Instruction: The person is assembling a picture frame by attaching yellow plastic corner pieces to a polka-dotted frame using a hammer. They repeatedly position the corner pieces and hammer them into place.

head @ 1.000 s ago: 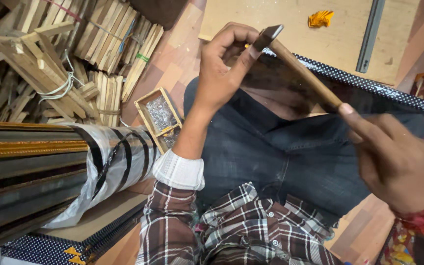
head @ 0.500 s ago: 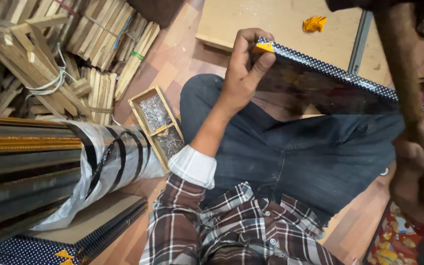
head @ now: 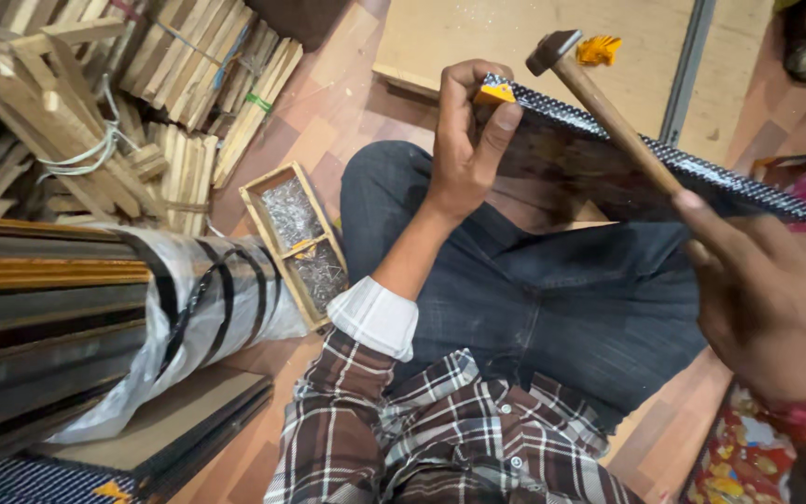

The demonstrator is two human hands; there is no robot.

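Picture frame (head: 664, 163) with dark, dotted moulding lies across the seated person's lap, on the blue jeans (head: 534, 299), its near corner capped with a small yellow corner guard (head: 494, 92). That corner is pinched in the left hand (head: 464, 149), thumb on the near side and fingers curled over the top edge, so the grip there is closed on the frame. The right hand (head: 762, 289) has its grip wrapped tight around the lower end of a wooden-handled hammer (head: 608, 117), whose metal head sits just above the frame's top edge, near the left hand's fingertips; whether it touches the moulding cannot be told. On the floor beside the left knee stands a narrow wooden tray (head: 293, 245) with two compartments, both holding small metal nails. Left of it lie a plastic-wrapped bundle of frame mouldings (head: 95, 308) and, further up, tied bundles of wooden strips (head: 95, 103). A plywood board (head: 478, 37) rests on the floor beyond the frame.
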